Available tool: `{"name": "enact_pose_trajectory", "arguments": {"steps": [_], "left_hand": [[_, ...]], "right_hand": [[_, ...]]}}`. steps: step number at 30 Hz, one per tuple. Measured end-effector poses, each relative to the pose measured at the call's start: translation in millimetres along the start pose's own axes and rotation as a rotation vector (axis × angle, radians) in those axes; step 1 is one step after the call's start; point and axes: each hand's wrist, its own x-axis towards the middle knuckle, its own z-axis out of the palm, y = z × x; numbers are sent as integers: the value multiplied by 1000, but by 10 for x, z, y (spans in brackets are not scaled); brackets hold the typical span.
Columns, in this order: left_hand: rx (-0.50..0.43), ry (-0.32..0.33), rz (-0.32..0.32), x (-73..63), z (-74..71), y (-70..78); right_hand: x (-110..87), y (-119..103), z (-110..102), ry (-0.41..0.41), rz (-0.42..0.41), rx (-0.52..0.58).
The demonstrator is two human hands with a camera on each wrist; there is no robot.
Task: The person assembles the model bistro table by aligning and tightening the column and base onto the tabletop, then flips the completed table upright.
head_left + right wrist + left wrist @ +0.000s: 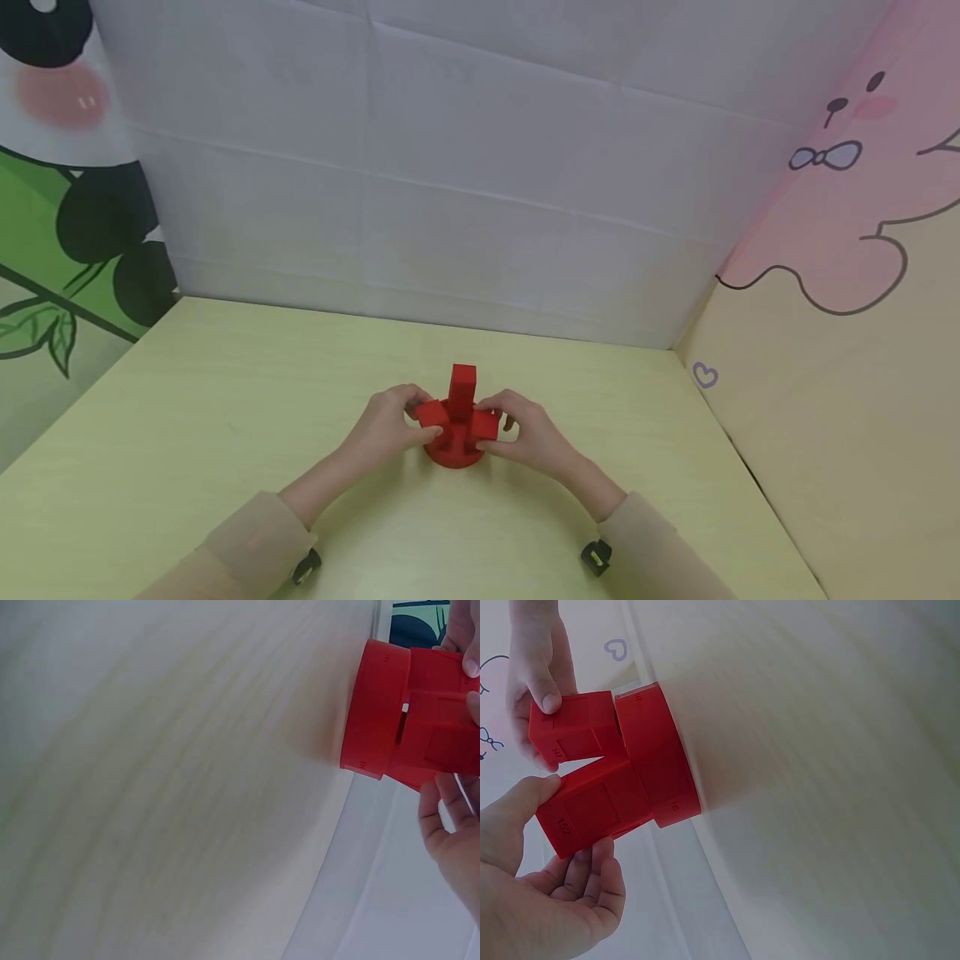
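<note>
A round red base (454, 459) stands on the table with three red blocks upright on it. My left hand (386, 427) pinches the left block (432, 413) between thumb and fingers; the left wrist view shows the number 152 on this block (592, 814). On the other side, my right hand (531, 435) grips the right block (486, 426) near its top, thumb toward me. Behind these two rises the third block (463, 385), which neither hand holds. In the right wrist view the right-hand block (439, 735) stands on the base (373, 709), with a narrow gap showing at its foot.
The pale yellow table (262, 392) ends at a white cloth wall (480, 183) behind. A panda print (67, 167) covers the left side, and a pink printed panel (862, 192) stands along the right edge. Dark straps (597, 557) sit at the wrists.
</note>
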Motion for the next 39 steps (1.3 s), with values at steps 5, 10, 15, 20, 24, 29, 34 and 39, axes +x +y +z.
{"name": "enact_pose_trajectory", "arguments": {"steps": [5,10,15,20,24,29,34,39], "left_hand": [[-5,-2,-6,-5,3,-8],[-16,-2,-9,-10,-1,-9],[-20,-4,-10,-16,-7,-3],[-17,-2,-11,-17,-7,-2],[-11,0,-9,-13,-4,-1],[3,4,-1,-8,-1,6],[9,0,-6,-2,3,8],[1,4,2,-6,-2,9]], "right_hand": [[-23,8,-30,-93,39,127],[-20,20,-74,-190,-2,233],[18,11,-102,-256,-69,216],[51,-13,-102,-255,-98,194],[67,2,-85,-225,-109,171],[94,34,-65,-193,-89,150],[120,52,-27,-146,6,133],[147,29,22,-74,134,105]]}}
